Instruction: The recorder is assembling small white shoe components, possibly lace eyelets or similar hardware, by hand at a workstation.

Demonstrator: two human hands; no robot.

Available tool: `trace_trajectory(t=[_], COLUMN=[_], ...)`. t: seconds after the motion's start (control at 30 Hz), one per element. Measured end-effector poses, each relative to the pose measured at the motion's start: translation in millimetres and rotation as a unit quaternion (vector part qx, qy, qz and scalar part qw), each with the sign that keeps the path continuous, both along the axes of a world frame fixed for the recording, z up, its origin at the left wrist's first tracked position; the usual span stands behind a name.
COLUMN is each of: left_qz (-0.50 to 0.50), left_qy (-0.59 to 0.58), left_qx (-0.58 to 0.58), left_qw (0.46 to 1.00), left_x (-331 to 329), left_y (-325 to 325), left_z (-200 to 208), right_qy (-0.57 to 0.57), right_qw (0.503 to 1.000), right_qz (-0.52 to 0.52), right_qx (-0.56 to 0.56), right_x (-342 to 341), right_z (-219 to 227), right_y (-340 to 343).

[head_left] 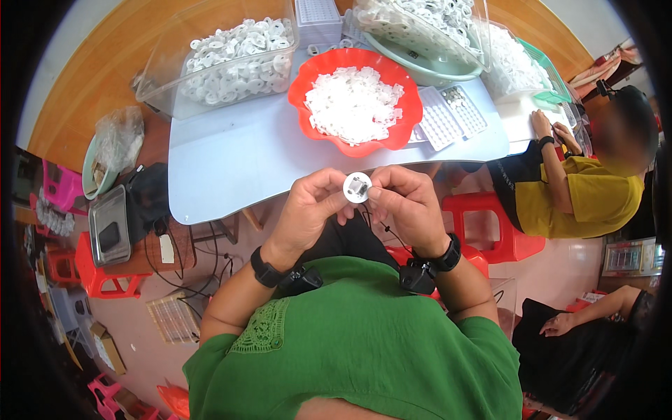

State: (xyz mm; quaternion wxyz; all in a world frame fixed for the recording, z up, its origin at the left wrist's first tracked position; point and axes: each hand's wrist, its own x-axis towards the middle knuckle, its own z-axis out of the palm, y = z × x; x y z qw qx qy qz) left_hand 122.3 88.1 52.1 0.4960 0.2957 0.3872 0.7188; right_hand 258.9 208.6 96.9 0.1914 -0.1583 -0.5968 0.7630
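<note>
Between my two hands, just off the table's near edge, is a small round white plastic part (357, 187) with a grey and dark piece at its centre. My left hand (316, 201) pinches its left rim between thumb and fingers. On the other side my right hand (406, 199) has its thumb and fingertips closed at the right rim. Whether the right fingers also hold a smaller piece is hidden. Straight ahead on the table stands a red scalloped bowl (308, 115) heaped with small white plastic pieces (353, 101).
The pale blue table (231, 157) carries a clear bin (157, 87) of round white parts, another tilted clear bin (483, 28) over a green basin (448, 73), and white trays (439, 119). A co-worker in yellow (588, 182) sits at right, near a red stool (483, 220).
</note>
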Motion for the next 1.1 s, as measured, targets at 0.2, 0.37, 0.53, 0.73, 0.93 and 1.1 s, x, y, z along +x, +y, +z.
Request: trace_trajectory(t=[0.2,0.37,0.53,0.73,0.93,1.1], left_qz=[0.002,0.013,0.030,0.047,0.055,0.064], left_qy=[-0.003,-0.002,0.039,0.012,-0.015,-0.026], left_qx=[-0.014,-0.029,-0.030,-0.068,-0.106,-0.120], left_qw=[1.000,0.999,0.998,0.996,0.993,0.990], left_x=[1,0,-6,-22,-35,-45], left_y=[2,1,3,-2,-5,-10], left_z=[4,3,3,-7,-18,-25], right_qy=[-0.008,-0.034,-0.043,-0.049,-0.167,-0.256], right_qw=[1.000,0.999,0.996,0.998,0.981,0.961], right_qz=[-0.008,0.003,0.057,0.009,-0.073,-0.069], right_qx=[0.009,0.034,-0.055,0.040,0.062,0.077], right_x=[0,-2,-10,-92,-188,-233], right_z=[-1,5,20,65,47,28], right_y=[-1,2,24,96,145,156])
